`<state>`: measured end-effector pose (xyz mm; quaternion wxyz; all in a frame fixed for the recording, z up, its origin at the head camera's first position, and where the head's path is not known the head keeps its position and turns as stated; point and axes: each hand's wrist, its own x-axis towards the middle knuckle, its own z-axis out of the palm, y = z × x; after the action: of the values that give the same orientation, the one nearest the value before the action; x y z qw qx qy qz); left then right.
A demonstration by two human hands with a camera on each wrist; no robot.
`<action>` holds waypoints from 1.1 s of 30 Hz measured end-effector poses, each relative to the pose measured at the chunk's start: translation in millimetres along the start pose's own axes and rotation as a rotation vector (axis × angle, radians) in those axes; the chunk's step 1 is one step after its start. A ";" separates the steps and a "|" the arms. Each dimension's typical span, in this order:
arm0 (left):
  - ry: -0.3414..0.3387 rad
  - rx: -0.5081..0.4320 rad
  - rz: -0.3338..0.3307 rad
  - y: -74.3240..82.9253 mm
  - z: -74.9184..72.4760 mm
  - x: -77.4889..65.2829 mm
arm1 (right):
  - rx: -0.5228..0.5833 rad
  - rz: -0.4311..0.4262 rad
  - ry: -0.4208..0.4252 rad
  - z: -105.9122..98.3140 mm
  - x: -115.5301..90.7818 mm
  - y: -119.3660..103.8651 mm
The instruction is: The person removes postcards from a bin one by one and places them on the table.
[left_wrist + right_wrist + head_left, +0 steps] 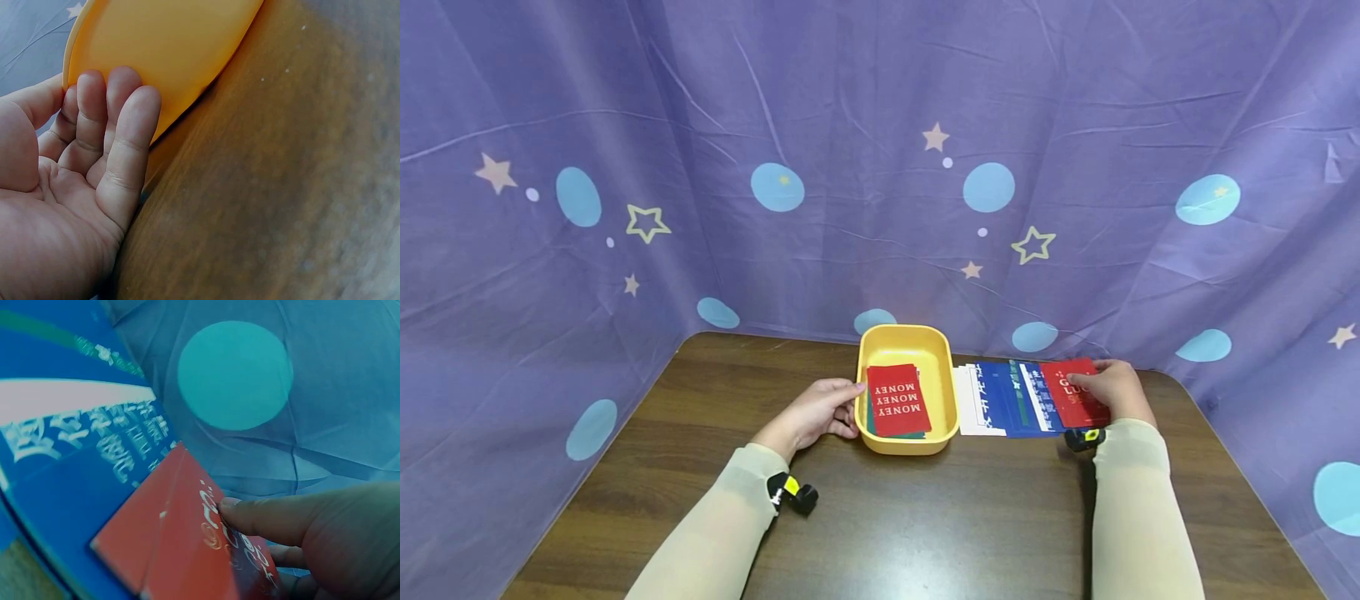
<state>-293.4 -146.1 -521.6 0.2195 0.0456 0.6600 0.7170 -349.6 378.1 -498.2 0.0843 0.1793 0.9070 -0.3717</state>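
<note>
A yellow plastic bin stands on the table, with a red envelope printed MONEY lying in it over something green. My left hand grips the bin's left side, thumb at the rim and fingers against the outer wall. To the bin's right stretches an overlapping row of white and blue printed sheets. At the row's right end my right hand pinches a red envelope with white lettering, thumb on its face. That envelope overlaps the blue sheet beside it.
Brown wooden table beneath everything. A purple curtain with stars and blue dots hangs right behind the table's back edge and along both sides. Each wrist wears a small black camera.
</note>
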 end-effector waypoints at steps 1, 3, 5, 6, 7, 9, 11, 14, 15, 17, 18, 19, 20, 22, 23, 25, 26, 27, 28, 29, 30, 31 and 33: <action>0.001 -0.002 -0.002 0.4 0.1 -0.1 | -0.011 0.003 0.006 0.7 -1.0 -0.1; 0.000 -0.003 -0.002 0.2 -0.3 0.1 | -0.039 0.009 0.025 2.1 -3.0 -0.1; 0.002 -0.006 -0.004 0.5 -0.3 -0.2 | -0.058 0.015 0.038 2.8 -5.0 0.0; 0.003 -0.007 -0.004 0.5 -0.4 -0.2 | -0.066 0.019 0.043 3.1 -6.4 -0.4; 0.003 -0.007 -0.005 0.3 -0.5 -0.2 | -0.076 0.021 0.048 3.2 -7.2 -0.6; 0.003 -0.008 -0.004 0.4 -0.5 -0.5 | -0.088 0.029 0.056 3.2 -10.0 -2.3; 0.004 -0.009 -0.004 0.8 -0.6 -1.0 | -0.098 0.036 0.057 2.7 -12.3 -4.3; 0.002 -0.007 -0.003 1.4 -0.7 -1.6 | -0.122 0.039 0.057 1.9 -15.9 -7.5; 0.001 -0.007 -0.002 1.5 -0.8 -1.8 | -0.130 0.040 0.057 1.8 -16.7 -8.5; 0.001 -0.005 0.000 1.7 -0.7 -2.1 | -0.156 0.037 0.060 1.8 -17.8 -9.7; 0.001 -0.005 0.000 1.6 -0.6 -2.0 | -0.167 0.038 0.060 1.8 -18.3 -10.3; 0.001 -0.005 0.000 1.4 -0.5 -2.0 | -0.173 0.041 0.060 1.9 -18.6 -10.6; 0.002 -0.005 0.000 1.3 -0.4 -2.0 | -0.179 0.043 0.060 2.0 -18.7 -10.7; 0.003 -0.004 -0.001 0.7 -0.2 -1.7 | -0.186 0.047 0.055 2.0 -17.9 -10.1; 0.003 -0.003 -0.001 0.4 -0.4 -1.5 | -0.185 0.047 0.050 1.8 -17.6 -9.8; 0.004 0.000 -0.001 0.0 -0.4 -0.9 | -0.184 0.049 0.039 1.0 -16.3 -9.4; 0.004 0.000 0.000 -0.1 -0.5 -0.6 | -0.183 0.050 0.030 0.2 -15.6 -9.3; 0.004 0.000 0.000 -0.1 -0.7 -0.4 | -0.179 0.053 0.023 -0.6 -14.8 -9.3; 0.004 0.002 0.001 0.0 -0.7 -0.2 | -0.176 0.055 0.016 -1.5 -14.5 -9.4; 0.005 -0.001 -0.001 0.0 -0.7 0.0 | -0.177 0.055 0.011 -2.6 -14.3 -9.6; 0.006 -0.003 -0.001 0.0 -0.7 0.2 | -0.181 0.054 0.011 -3.5 -13.6 -9.5; 0.007 -0.004 -0.002 0.0 -0.8 0.2 | -0.190 0.047 0.014 -4.6 -13.5 -9.7; 0.007 -0.004 -0.004 -0.2 -0.6 0.2 | -0.197 0.029 0.027 -6.7 -13.9 -10.5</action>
<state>-293.8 -146.5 -521.9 0.2189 0.0411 0.6594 0.7181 -340.9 372.2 -482.7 0.0946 0.1884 0.9375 -0.2769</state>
